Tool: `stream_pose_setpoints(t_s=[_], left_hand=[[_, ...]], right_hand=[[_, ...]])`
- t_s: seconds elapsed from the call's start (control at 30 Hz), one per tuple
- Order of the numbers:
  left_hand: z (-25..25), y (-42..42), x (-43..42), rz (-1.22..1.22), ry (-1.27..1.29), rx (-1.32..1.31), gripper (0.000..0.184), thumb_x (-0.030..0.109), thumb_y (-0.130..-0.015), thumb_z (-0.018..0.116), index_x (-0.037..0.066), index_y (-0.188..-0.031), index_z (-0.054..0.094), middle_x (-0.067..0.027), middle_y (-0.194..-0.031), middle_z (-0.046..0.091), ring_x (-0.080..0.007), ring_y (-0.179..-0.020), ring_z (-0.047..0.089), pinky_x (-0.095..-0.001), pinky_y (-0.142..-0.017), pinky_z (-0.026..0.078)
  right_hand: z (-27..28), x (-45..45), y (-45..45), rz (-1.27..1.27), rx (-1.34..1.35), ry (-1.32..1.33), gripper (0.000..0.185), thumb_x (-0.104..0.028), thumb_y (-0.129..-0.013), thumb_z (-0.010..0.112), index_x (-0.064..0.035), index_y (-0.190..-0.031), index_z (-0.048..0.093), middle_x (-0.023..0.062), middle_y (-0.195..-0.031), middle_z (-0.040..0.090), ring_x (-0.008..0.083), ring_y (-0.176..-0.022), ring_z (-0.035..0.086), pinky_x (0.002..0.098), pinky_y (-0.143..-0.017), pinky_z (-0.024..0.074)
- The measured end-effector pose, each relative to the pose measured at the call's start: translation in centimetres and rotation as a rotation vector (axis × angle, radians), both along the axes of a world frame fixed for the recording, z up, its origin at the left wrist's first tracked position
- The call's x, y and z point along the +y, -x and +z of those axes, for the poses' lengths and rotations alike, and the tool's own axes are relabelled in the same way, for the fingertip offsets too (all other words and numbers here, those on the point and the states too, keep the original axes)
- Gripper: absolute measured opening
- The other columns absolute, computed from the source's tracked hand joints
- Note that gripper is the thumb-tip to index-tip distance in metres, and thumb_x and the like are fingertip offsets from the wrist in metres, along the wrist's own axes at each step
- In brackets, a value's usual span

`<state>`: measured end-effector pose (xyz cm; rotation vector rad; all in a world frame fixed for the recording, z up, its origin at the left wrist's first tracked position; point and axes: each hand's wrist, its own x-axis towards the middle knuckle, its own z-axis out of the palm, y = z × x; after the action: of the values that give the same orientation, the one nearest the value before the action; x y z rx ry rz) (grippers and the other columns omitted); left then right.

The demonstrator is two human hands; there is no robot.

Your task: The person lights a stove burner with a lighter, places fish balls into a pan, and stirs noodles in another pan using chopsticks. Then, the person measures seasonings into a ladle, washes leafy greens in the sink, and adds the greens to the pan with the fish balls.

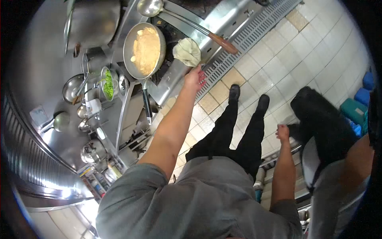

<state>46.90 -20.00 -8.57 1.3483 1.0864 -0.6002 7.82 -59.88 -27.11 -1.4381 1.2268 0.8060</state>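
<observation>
My left hand (194, 79) is just beside a crumpled pale cloth (187, 52) on the metal front edge of the stove. Its fingers are loosely bent and apart, with nothing visible in them; whether the fingertips touch the cloth I cannot tell. Left of the cloth, a frying pan (128, 51) on the stove holds a pale orange-brown mixture (146, 49) with whitish lumps. The pan's black handle (147, 104) points toward me. My right hand (282, 132) hangs low at my side, fingers curled in and no object showing in it.
A large ladle (179, 18) with a wooden handle lies across the stove edge. Chopped greens (108, 84) fill a bowl among several pots and ladles. A floor grate (254, 38) runs along the stove. Another person (324, 119) in dark trousers is close on my right.
</observation>
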Motion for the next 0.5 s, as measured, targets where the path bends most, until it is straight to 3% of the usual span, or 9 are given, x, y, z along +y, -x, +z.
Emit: stream_pose_setpoints(t_s=[0.27,0.33,0.4,0.5], left_hand=[[0.1,0.0,-1.4,0.032,-0.184,-0.021,0.037,0.041,-0.084,0.075,0.011,-0.095,0.057,-0.0013,-0.091,0.056,-0.0232,-0.095,0.054,-0.0418,-0.086,0.042],[-0.2,-0.1,-1.0,0.029,-0.199,-0.006,0.04,0.04,-0.085,0.075,0.009,-0.103,0.058,-0.0032,-0.1,0.057,-0.0238,-0.1,0.055,-0.0431,-0.086,0.042],[-0.1,-0.2,-1.4,0.003,-0.219,0.01,0.046,0.042,-0.085,0.076,0.007,-0.111,0.058,-0.005,-0.109,0.058,-0.0244,-0.103,0.055,-0.0442,-0.087,0.041],[0.6,-0.2,-1.9,0.012,-0.23,0.018,0.036,0.039,-0.088,0.073,0.009,-0.101,0.057,-0.0023,-0.097,0.056,-0.0234,-0.099,0.054,-0.0436,-0.087,0.041]], right_hand=[[-1.9,0.3,4.3,-0.224,0.094,-0.08,0.028,-0.027,-0.094,0.058,-0.0056,-0.112,0.058,0.0056,-0.083,0.061,0.0143,-0.058,0.056,0.0305,-0.045,0.0438],[-1.7,0.4,6.3,-0.244,0.148,-0.051,0.032,-0.029,-0.095,0.057,-0.0052,-0.116,0.059,0.0067,-0.086,0.063,0.0157,-0.06,0.058,0.0305,-0.047,0.0455],[-2.5,0.4,9.8,-0.278,0.166,-0.078,0.03,-0.028,-0.095,0.057,-0.0056,-0.114,0.058,0.0061,-0.085,0.061,0.0155,-0.059,0.057,0.0299,-0.046,0.0445],[-1.9,0.6,12.5,-0.355,0.203,-0.099,0.019,-0.026,-0.095,0.054,-0.0079,-0.1,0.058,0.0041,-0.076,0.056,0.015,-0.056,0.054,0.0291,-0.045,0.042]])
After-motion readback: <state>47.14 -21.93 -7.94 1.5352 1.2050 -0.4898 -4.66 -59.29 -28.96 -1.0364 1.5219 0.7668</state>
